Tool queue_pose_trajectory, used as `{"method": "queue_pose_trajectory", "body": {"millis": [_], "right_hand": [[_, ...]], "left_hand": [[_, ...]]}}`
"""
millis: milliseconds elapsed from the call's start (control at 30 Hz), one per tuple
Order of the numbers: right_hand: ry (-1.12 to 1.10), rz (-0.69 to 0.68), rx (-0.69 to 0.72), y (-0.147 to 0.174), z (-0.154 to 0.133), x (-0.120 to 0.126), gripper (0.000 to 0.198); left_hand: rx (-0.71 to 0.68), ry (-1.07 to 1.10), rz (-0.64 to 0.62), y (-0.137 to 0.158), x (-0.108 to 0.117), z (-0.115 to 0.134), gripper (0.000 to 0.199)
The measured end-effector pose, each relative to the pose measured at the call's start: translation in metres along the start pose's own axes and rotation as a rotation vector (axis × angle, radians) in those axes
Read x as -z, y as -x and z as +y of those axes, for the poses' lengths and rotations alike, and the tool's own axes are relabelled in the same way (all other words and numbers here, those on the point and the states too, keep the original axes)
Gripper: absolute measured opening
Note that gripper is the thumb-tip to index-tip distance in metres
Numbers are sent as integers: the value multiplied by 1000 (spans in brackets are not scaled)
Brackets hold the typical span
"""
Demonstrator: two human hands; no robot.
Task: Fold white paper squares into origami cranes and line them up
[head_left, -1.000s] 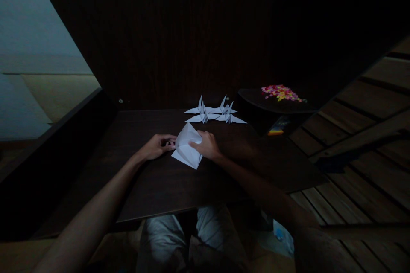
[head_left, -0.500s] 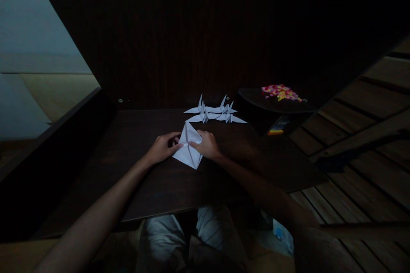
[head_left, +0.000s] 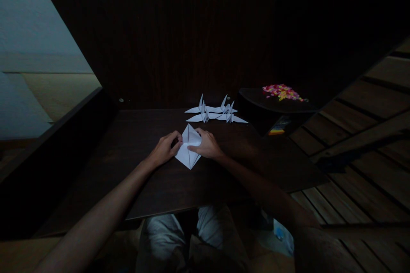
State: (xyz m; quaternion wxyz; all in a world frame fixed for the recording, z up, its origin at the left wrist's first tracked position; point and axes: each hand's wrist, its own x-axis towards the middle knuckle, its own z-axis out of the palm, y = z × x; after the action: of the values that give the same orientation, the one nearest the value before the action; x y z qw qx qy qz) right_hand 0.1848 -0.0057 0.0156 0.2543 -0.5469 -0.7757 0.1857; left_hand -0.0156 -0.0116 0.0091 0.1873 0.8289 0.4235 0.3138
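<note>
A white sheet of origami paper [head_left: 188, 156], folded into a diamond with creases down its middle, is held just above the dark desk top [head_left: 153, 196]. My left hand [head_left: 167, 147] pinches its left corner between thumb and curled fingers. On the opposite side, my right hand [head_left: 206, 145] grips the right edge, its thumb lying across the front face and its fingers partly hidden behind the paper. Beyond the paper stand several finished white paper cranes [head_left: 205, 116], grouped in two rows near the back panel.
A dark back panel [head_left: 176, 42] rises behind the desk, and a low side board [head_left: 60, 136] runs along the left. On a small rounded shelf [head_left: 253, 98] at the right lies a heap of small pink, red and yellow pieces [head_left: 282, 92]. Wooden slats [head_left: 361, 102] show farther right.
The folded paper has turned slightly so its points now stand more upright, and its top corner sits a little lower. My left fingers have curled more closely at its left corner.
</note>
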Motion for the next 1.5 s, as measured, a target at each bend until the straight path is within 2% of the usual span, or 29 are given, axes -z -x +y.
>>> {"method": "queue_pose_trajectory", "body": {"millis": [100,200,400,533,700,867,1067,1167,1367,1500], "right_hand": [[-17,-6,6,0,1,-1,55],[-38,-17,9,0,3,-1,62],[-124,-86,-10,2,3,3,92],[-159,-141,-8,4,1,6,107],[-147,-166,1,5,-1,8,112],[-140,-157,14,5,0,6,110],[-123,-146,16,6,-2,6,101],[-103,-129,35,7,-3,5,91],[-89,-63,116,8,-2,3,54],[-92,-29,131,8,-3,3,48]], "left_hand": [[-68,-1,-4,-1,-1,1,14],[-77,-7,-1,-1,-1,1,21],[-47,-118,-31,0,-2,-4,36],[-34,-209,-38,0,-2,-8,36],[-83,-282,-29,1,-1,-6,33],[-159,-322,-97,0,-2,-4,33],[-160,-289,-155,0,-4,-4,37],[-142,-290,-172,1,-2,0,36],[-184,-283,-159,2,-1,1,33],[-192,-267,-140,3,-3,-1,32]]}}
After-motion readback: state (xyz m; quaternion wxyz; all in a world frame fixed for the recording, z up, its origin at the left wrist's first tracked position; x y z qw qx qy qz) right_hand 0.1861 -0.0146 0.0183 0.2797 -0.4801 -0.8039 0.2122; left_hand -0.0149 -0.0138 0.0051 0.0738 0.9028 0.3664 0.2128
